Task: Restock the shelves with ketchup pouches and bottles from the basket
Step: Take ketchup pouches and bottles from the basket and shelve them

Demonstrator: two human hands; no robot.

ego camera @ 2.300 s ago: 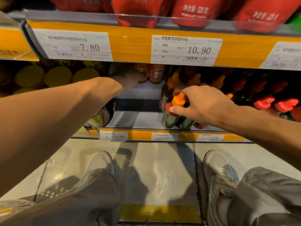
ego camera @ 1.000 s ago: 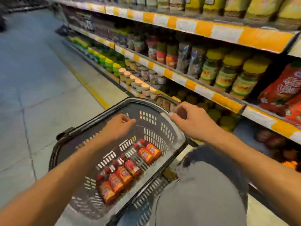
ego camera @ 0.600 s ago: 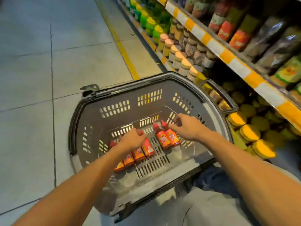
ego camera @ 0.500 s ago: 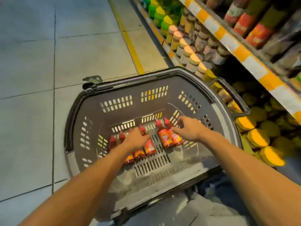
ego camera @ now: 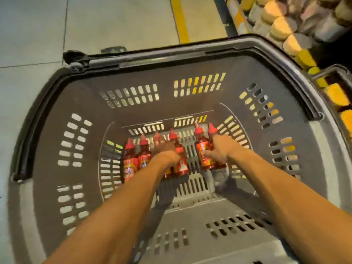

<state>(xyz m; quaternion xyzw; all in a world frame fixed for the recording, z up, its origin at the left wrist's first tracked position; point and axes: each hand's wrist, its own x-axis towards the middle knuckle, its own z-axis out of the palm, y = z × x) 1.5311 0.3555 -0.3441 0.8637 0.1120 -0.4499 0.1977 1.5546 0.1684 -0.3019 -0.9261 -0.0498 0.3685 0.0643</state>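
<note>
Head camera looks straight down into the basket. The right hand [ego camera: 222, 149] sits just right of the middle of the frame. It wraps around two red ketchup bottles [ego camera: 204, 149] that lie side by side, with its thumb across the front label. The left hand [ego camera: 165, 151] sits just left of the middle. It lies curled over two more bottles [ego camera: 180, 161]. It looks like it is gripping them, but the fingers are hidden under the hand, so that is only a guess.

Two other bottles [ego camera: 136, 159] lie untouched just to the left of the left hand. All six bottles lie flat on the slotted floor of the basket, red caps pointing to the top of the frame.

The bottles look small and made of plastic, so they are likely light and a bit squishy. They should not break if bumped. The shiny labels may be slippery. Two round bottles in one hand can roll apart. The best place to hold them is likely around the fat middle, squeezed together, not by the thin caps.

The dark basket [ego camera: 190, 52] fills most of the frame. Rows of jars [ego camera: 282, 29] on low shelves show at the upper right. A yellow line [ego camera: 180, 20] on the grey floor runs along the top middle.
</note>
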